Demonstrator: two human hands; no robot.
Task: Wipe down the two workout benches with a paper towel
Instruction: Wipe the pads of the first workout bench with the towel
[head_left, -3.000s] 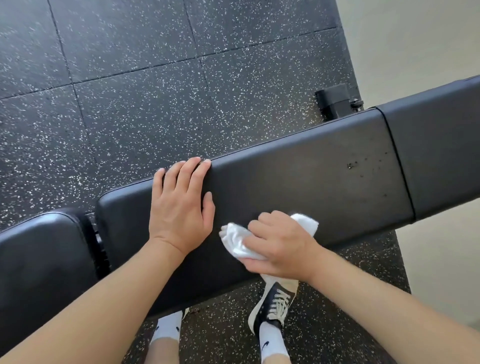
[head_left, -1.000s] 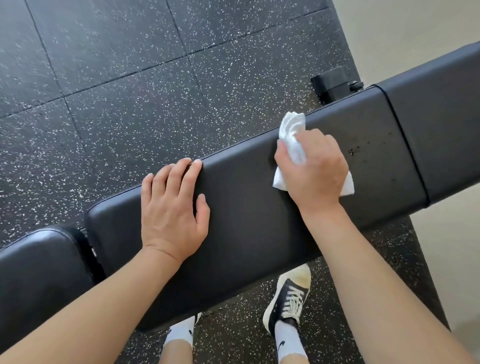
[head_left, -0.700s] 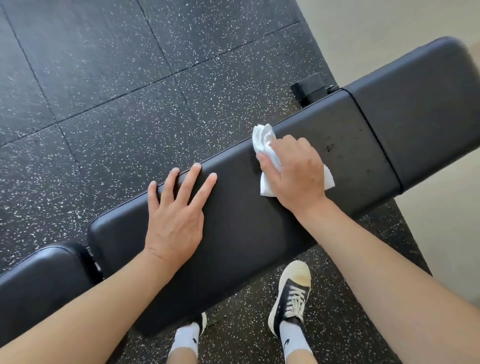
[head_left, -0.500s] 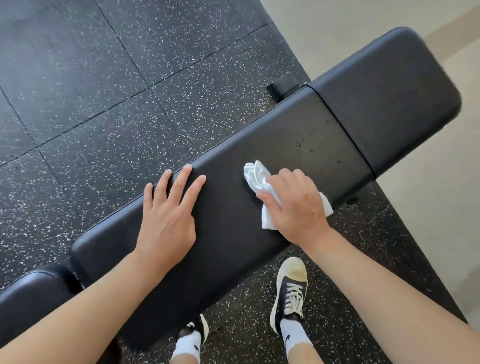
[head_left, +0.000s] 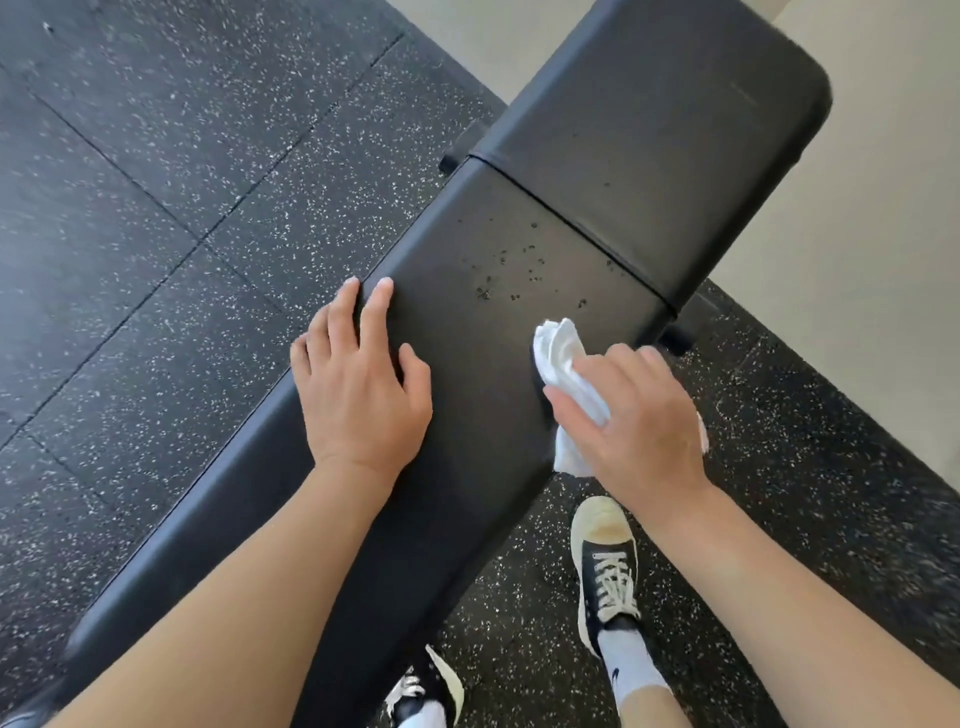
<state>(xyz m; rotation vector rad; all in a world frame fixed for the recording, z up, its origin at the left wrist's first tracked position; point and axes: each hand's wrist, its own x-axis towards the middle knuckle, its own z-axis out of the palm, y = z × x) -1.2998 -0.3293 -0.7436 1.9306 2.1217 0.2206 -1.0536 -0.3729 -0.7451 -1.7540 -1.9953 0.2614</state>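
Paper towel (head_left: 563, 358) sits crumpled at centre right of the frame, on the near edge of the bench pad (head_left: 483, 395), with your right hand (head_left: 631, 415) curled over it and pinching it between thumb and fingers. Left hand (head_left: 358, 384) lies flat at frame centre, fingers straight and pressing the pad, fingertips at the far edge. Dark specks (head_left: 511, 270) lie on the pad just above the towel, near the seam (head_left: 571, 223) to the second pad section (head_left: 654, 130) in the upper right. Speckled floor (head_left: 156, 208) all around; one sneaker (head_left: 605, 566) lower right.

Judgement: push the towel up-frame through the specks with firm flat pressure, sweep them off an edge, keep the left hand bracing.

Versus half a second ago: the right hand and towel sit closer to the seam, the left hand has moved along with them, and the bench runs steeper in frame.
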